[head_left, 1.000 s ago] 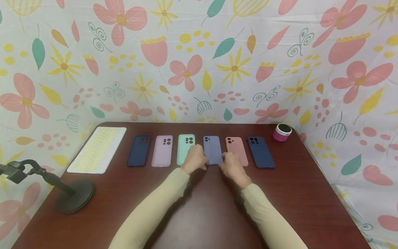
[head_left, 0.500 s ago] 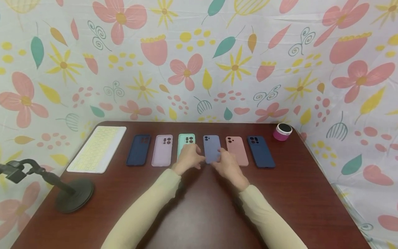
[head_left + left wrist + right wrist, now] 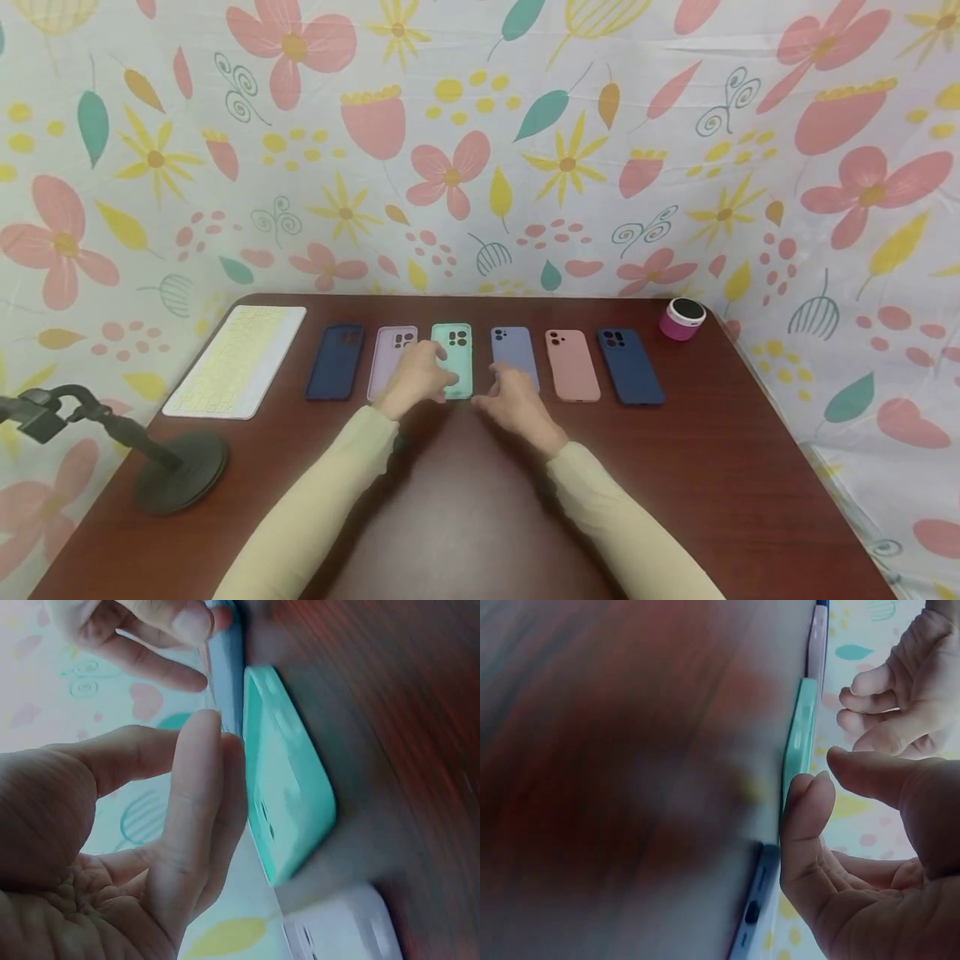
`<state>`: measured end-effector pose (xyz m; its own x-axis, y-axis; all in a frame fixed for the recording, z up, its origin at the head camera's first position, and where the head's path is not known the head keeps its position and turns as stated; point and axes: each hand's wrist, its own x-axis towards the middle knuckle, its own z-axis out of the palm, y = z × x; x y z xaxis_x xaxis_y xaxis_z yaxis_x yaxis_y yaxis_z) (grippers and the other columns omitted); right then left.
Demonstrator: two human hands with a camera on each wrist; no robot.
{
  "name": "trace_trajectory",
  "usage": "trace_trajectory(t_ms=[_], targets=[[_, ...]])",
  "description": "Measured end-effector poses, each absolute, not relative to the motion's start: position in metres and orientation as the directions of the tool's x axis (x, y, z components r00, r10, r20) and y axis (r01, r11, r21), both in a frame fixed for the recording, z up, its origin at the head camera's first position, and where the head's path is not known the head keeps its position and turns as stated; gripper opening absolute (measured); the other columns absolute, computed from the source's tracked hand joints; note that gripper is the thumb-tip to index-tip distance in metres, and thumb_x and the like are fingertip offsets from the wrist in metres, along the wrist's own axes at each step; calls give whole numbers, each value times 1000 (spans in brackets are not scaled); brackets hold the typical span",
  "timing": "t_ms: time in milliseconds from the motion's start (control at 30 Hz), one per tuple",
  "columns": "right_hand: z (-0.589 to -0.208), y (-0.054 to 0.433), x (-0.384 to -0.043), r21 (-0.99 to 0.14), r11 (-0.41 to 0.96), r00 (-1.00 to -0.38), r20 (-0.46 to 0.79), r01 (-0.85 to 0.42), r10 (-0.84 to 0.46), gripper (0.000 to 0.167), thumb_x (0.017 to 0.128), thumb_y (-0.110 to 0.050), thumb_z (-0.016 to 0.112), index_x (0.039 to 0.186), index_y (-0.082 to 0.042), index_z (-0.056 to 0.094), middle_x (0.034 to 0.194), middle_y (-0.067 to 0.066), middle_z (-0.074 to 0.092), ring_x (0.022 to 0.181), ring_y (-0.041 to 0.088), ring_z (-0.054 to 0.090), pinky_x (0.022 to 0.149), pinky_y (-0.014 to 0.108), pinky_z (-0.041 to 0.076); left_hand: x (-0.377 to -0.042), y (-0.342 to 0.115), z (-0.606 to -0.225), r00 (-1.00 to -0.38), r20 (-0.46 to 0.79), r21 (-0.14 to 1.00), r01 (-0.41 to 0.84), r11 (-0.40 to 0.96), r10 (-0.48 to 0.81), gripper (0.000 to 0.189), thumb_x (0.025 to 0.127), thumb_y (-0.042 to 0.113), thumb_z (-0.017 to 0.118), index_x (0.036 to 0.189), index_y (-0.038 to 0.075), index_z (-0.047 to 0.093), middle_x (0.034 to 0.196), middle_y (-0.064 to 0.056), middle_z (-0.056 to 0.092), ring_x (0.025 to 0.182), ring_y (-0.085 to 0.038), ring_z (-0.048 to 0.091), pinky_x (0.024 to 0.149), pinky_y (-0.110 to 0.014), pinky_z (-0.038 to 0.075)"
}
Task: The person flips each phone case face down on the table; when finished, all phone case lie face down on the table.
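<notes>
My left hand hovers between the lilac phone case and the mint green phone case, its fingers loosely bent with nothing in them. Partly covering the periwinkle phone case, my right hand has thumb and fingers apart near the mint case's lower right corner. Both wrist views show the mint case lying on the table, apart from the fingers. A pink phone case lies right of the periwinkle one. Dark blue phone cases mark both ends of the row, the right-hand one slightly angled.
A white keyboard lies at the table's left edge, with a black round-based stand in front of it. At the back right corner stands a small pink and white speaker. Flower-patterned cloth hangs behind the brown table.
Both hands have let go of the periwinkle case's lower end and shifted left, to either side of the mint case. The pink case now shows in full; the lilac one is partly covered.
</notes>
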<state>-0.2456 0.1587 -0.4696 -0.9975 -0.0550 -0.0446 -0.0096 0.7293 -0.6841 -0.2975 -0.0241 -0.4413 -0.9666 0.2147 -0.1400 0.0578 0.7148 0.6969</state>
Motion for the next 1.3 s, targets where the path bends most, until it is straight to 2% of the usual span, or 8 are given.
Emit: trace_trajectory(t_ms=[100,233,333,500,667,933,1133,1300], targets=[[-470,151,-247,-682,731,-996,-65,-4,-65,70,94,-16,85,152,8,53,83,7,74,70,14,67,69,29,57,-305,-36,-450,-962,-140,671,82,737,235,46,92,10,82,129,-13,67,104,-28,78,56,-17,78,73,-28,66],[-471,144,-251,-680,734,-993,-86,3,-76,71,95,-14,84,153,9,51,81,7,73,66,13,68,67,28,58,-329,-51,-485,-950,-121,631,150,761,288,19,88,13,83,94,-4,74,71,-12,76,49,-16,74,65,-27,62],[-471,139,-255,-674,738,-992,-101,9,-79,73,94,-13,84,154,11,50,80,7,72,65,14,68,66,28,58,-345,-57,-508,-941,-162,606,143,782,298,19,86,18,85,79,6,72,60,-6,73,49,-17,74,59,-27,58],[-473,133,-260,-637,770,-991,-101,-1,-85,55,93,-12,85,137,13,61,84,12,72,66,18,67,65,29,58,-352,-60,-519,-931,-235,612,82,787,280,22,83,22,90,79,8,74,62,-6,75,52,-18,77,61,-26,61],[-511,135,-289,-604,797,-990,-117,13,-73,31,93,-11,85,115,2,69,87,10,69,68,19,65,60,29,55,-346,-60,-513,-933,-203,629,109,770,298,17,82,15,87,82,5,73,66,-8,76,53,-18,77,61,-26,61],[-529,142,-299,-621,783,-994,-67,-27,-87,24,94,-6,78,115,0,68,84,6,69,62,16,66,55,27,56,-306,-48,-464,-941,-170,677,104,729,292,17,89,7,84,81,-2,71,66,-13,74,51,-19,76,65,-28,63],[-534,145,-300,-647,762,-995,-47,-34,-85,23,96,-9,77,116,-3,67,77,3,69,56,12,68,53,27,57,-294,-43,-459,-954,-157,681,84,728,257,33,103,27,76,81,1,72,65,-11,73,50,-17,75,66,-22,59],[-534,147,-297,-668,743,-996,-33,-39,-82,22,97,-11,76,116,-4,66,76,3,70,56,12,70,51,27,58,-293,-45,-458,-947,-154,730,82,679,280,44,104,39,74,77,5,67,63,-12,71,48,-19,74,60,-22,56]])
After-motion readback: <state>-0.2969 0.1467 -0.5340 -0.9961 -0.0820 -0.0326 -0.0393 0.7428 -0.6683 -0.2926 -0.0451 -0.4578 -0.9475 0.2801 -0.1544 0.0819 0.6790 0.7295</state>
